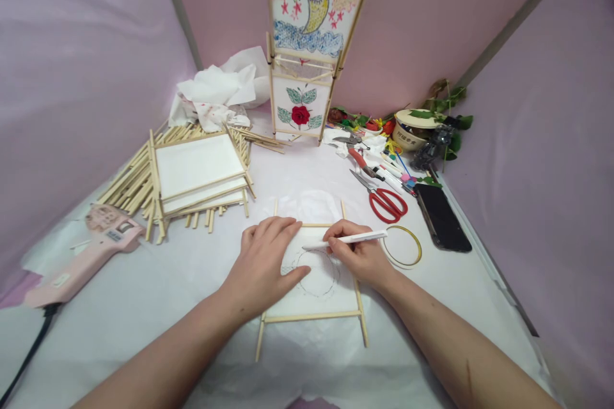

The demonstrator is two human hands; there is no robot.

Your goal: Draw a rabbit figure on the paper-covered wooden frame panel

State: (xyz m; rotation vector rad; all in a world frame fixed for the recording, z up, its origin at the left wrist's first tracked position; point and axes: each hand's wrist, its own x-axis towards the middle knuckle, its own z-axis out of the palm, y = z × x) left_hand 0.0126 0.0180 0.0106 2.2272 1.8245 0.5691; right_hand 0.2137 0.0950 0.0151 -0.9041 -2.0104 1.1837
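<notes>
The paper panel (pixel 314 284), stretched on a stick frame, lies flat on the table (pixel 144 294) directly before the person. Risk: the thin paper may tear or the drawn circle smear if the pen (pixel 352 239) presses hard or the frame slides. The left hand (pixel 263 262) lies flat, fingers spread, pinning the panel's left side. The right hand (pixel 357 252) grips the pen, tip apparently on the paper. Scissors (pixel 386 201) lie near.
</notes>
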